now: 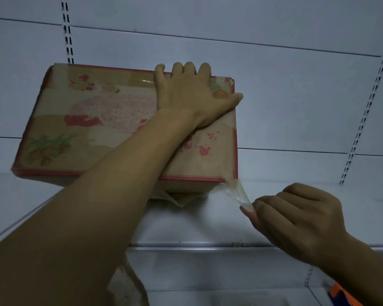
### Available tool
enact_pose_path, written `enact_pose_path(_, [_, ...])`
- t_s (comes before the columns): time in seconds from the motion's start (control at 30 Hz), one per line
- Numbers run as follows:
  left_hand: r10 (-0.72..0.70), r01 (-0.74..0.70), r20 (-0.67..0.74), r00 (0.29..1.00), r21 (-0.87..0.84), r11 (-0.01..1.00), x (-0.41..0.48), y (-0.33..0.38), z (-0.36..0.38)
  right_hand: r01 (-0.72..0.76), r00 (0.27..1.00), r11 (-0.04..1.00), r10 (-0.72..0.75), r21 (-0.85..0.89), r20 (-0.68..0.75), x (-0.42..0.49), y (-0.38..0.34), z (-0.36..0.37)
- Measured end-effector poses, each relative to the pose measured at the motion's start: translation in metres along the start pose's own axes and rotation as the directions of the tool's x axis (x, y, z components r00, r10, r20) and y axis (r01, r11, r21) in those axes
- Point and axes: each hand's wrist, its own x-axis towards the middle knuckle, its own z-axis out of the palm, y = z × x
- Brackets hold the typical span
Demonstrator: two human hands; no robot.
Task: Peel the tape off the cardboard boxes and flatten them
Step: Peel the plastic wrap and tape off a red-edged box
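Tape [237, 192] pinched by right hand [296, 219] at box [124, 120] corner; left hand [186, 93] flat, fingers hooked over far edge. Advice: pull low, steady.

A white metal shelf [186, 224] runs across the middle of the view, its front lip [197, 245] toward 6 o'clock. A white back panel [296, 102] with slotted uprights [360, 120] rises behind it toward 12 o'clock. Directly on the shelf rests one printed cardboard box [97, 133], from centre out toward 9 o'clock, with a loose flap [177, 199] showing under its near edge. A lower shelf [208, 272] lies at 6 o'clock, with a blurred orange and blue item [341, 294] at 5 o'clock.
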Motion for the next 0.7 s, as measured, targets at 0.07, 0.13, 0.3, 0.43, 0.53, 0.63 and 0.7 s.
enact_pose_path(0.07, [-0.001,0.0,0.058,0.998,0.019,1.0,0.01,-0.001,-0.003,-0.046,0.997,0.999,0.046,-0.005,-0.062,0.007,-0.003,-0.001])
enact_pose_path(0.13, [-0.003,0.001,0.128,0.992,0.021,1.0,0.021,-0.003,-0.006,-0.074,0.992,0.997,0.074,0.005,-0.099,0.014,-0.005,-0.004])
enact_pose_path(0.3, [-0.029,0.036,0.297,0.954,-0.017,0.999,0.05,-0.01,-0.007,-0.145,0.981,0.989,0.147,0.028,-0.124,0.028,-0.002,-0.005])
enact_pose_path(0.43, [-0.037,0.053,0.292,0.956,-0.048,0.997,0.064,-0.01,0.005,-0.329,0.935,0.942,0.335,0.069,-0.119,0.039,0.003,0.019])
enact_pose_path(0.53, [0.071,-0.069,0.018,0.997,-0.087,0.994,0.069,-0.005,0.009,-0.441,0.89,0.893,0.448,0.085,-0.09,0.052,0.006,0.038])
enact_pose_path(0.63, [0.153,-0.15,0.034,0.988,-0.066,0.986,0.063,-0.002,0.0,-0.473,0.868,0.862,0.491,0.181,-0.074,0.063,0.006,0.051])
enact_pose_path(0.7, [0.218,-0.196,0.21,0.953,-0.119,0.973,0.048,-0.005,-0.008,-0.517,0.826,0.797,0.56,0.313,-0.06,0.07,0.005,0.056])
